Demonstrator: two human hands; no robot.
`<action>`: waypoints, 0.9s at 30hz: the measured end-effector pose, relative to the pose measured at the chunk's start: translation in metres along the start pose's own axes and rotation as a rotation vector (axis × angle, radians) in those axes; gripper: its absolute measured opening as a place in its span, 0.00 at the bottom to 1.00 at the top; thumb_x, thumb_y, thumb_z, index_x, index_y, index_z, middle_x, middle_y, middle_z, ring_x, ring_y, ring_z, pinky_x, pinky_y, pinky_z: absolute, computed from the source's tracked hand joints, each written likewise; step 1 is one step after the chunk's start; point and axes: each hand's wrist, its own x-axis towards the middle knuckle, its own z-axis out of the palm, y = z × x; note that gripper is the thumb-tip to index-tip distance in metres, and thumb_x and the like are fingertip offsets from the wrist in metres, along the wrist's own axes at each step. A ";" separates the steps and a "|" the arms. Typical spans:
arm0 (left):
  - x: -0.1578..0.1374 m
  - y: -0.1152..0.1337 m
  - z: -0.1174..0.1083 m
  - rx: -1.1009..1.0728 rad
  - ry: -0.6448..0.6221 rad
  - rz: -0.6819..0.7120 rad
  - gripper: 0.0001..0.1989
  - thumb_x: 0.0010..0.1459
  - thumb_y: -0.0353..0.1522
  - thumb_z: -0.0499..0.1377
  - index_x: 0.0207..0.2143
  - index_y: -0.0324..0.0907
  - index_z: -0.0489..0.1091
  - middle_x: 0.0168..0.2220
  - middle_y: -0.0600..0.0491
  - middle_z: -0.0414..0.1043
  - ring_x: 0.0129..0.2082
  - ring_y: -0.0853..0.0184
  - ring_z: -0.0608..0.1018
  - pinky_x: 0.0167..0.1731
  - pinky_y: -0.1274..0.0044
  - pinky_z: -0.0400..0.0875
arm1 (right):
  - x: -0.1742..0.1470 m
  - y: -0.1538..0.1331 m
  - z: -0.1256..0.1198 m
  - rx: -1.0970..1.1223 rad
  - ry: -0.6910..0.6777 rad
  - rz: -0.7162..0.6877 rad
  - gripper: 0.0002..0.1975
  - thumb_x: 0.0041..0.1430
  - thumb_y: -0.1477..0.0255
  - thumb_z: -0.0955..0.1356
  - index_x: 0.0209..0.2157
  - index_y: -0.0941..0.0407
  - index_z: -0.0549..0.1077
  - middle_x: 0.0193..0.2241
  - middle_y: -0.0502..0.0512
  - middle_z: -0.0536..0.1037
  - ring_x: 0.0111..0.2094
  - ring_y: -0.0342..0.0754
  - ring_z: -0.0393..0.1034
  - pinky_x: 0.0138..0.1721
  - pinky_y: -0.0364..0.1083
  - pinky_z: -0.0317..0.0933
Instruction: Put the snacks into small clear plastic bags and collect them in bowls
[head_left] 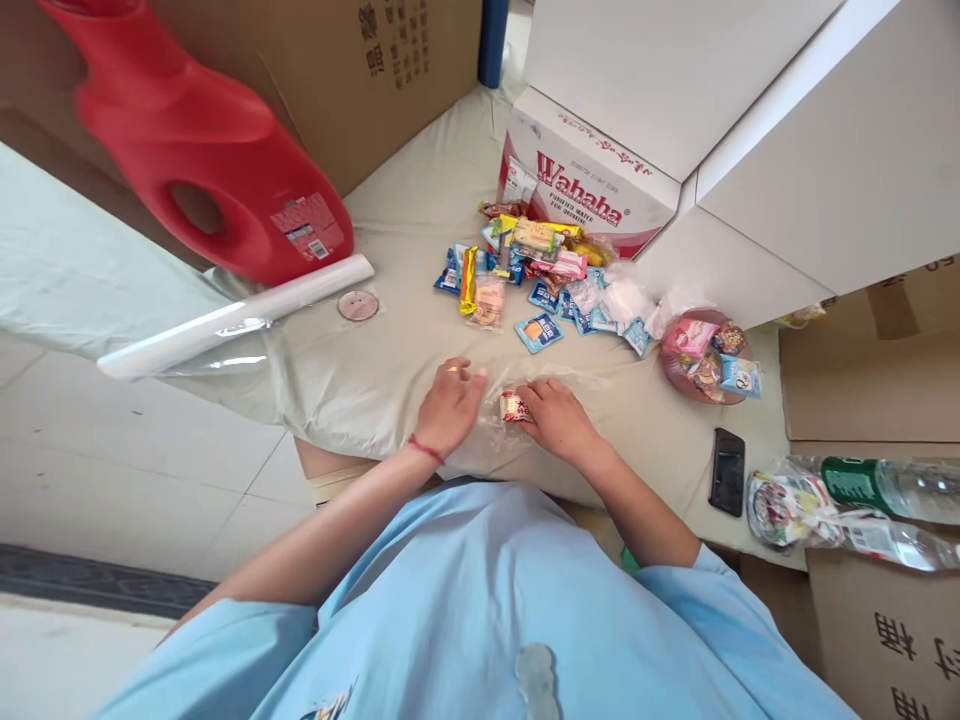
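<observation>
A small white-and-red wrapped snack (513, 406) lies on a sheet of clear plastic film (491, 432) in front of me. My right hand (559, 418) has its fingers on the snack's right side and covers part of it. Left of the snack, my left hand (450, 408) rests at the film's edge, fingers stretched out, with no object visible in it. Beyond both hands lies a pile of wrapped snacks (536, 240), with several blue packets (538, 332) nearest to me.
A red jug (247, 190) and a roll of clear film (247, 315) are at the left. A Wahaha carton (592, 185) stands behind the pile. A bowl of snacks (675, 375), a phone (727, 470) and plastic bottles (900, 487) are at the right.
</observation>
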 end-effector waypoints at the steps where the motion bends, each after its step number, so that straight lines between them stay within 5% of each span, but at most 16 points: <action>1: 0.004 0.007 0.005 0.072 -0.035 0.021 0.24 0.69 0.45 0.47 0.57 0.39 0.66 0.53 0.39 0.74 0.47 0.56 0.80 0.44 0.67 0.74 | 0.000 0.000 0.002 -0.002 0.005 -0.001 0.24 0.62 0.68 0.75 0.58 0.55 0.72 0.50 0.65 0.77 0.52 0.62 0.68 0.52 0.57 0.66; 7: 0.008 0.009 0.015 0.437 -0.271 0.022 0.18 0.70 0.38 0.46 0.49 0.43 0.72 0.41 0.42 0.81 0.42 0.53 0.83 0.38 0.67 0.72 | -0.003 0.004 0.011 0.083 -0.017 0.053 0.22 0.63 0.70 0.74 0.57 0.59 0.71 0.52 0.67 0.75 0.53 0.60 0.69 0.53 0.54 0.66; 16: 0.002 -0.005 0.001 0.535 -0.265 -0.066 0.22 0.72 0.40 0.41 0.53 0.43 0.71 0.40 0.41 0.82 0.41 0.52 0.83 0.38 0.68 0.70 | -0.016 0.028 0.007 0.191 -0.043 0.112 0.22 0.64 0.66 0.74 0.56 0.58 0.72 0.51 0.64 0.76 0.51 0.56 0.72 0.52 0.51 0.66; 24: -0.007 -0.013 -0.005 0.602 -0.271 -0.099 0.21 0.70 0.40 0.42 0.50 0.43 0.71 0.40 0.42 0.82 0.41 0.50 0.83 0.35 0.69 0.69 | -0.021 0.013 -0.003 0.128 -0.042 0.103 0.35 0.61 0.58 0.75 0.65 0.56 0.66 0.63 0.66 0.68 0.59 0.60 0.67 0.55 0.54 0.66; 27: -0.008 -0.014 -0.007 0.621 -0.284 -0.100 0.21 0.70 0.39 0.42 0.50 0.42 0.71 0.40 0.41 0.82 0.42 0.50 0.83 0.34 0.68 0.69 | -0.022 0.010 -0.009 0.123 -0.051 0.099 0.32 0.63 0.58 0.74 0.64 0.55 0.67 0.64 0.64 0.67 0.60 0.60 0.67 0.53 0.53 0.66</action>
